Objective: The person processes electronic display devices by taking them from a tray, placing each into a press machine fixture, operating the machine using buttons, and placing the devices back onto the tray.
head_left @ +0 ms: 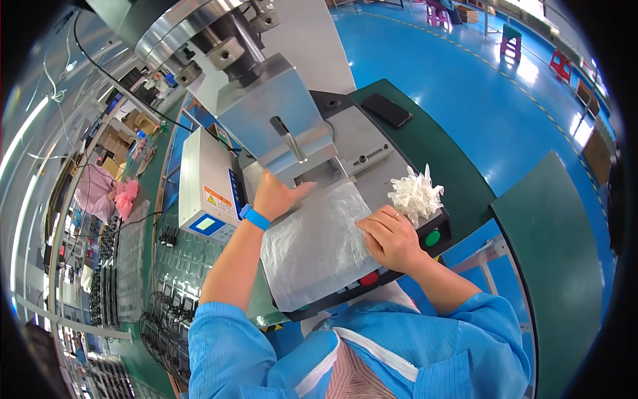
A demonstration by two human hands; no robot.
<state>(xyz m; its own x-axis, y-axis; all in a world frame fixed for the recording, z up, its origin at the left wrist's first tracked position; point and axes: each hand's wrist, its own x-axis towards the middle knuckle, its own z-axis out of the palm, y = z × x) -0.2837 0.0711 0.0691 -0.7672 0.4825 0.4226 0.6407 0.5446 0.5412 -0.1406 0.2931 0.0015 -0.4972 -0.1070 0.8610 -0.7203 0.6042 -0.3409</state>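
Note:
A clear plastic sheet or bag (pixel 316 246) is spread over the front of the bench press's base. My left hand (pixel 274 194), with a blue wristband, reaches over its far left edge, just under the metal press head (pixel 269 110). The thumb stands out to the right, apart from the fingers, which are slightly blurred; I see nothing held there. At the sheet's right edge lies my right hand (pixel 393 236), a ring on one finger, its fingers curled together. Whatever is under those fingertips is hidden. A spiky heap of white pieces (pixel 417 194) sits just beyond this hand.
Left of the press stands a white control box (pixel 207 183) with a small screen. Green (pixel 432 238) and red (pixel 369 278) buttons line the base's front. A black phone (pixel 387 110) lies on the green table (pixel 458 173). Cables (pixel 163 339) and clear trays are at the left.

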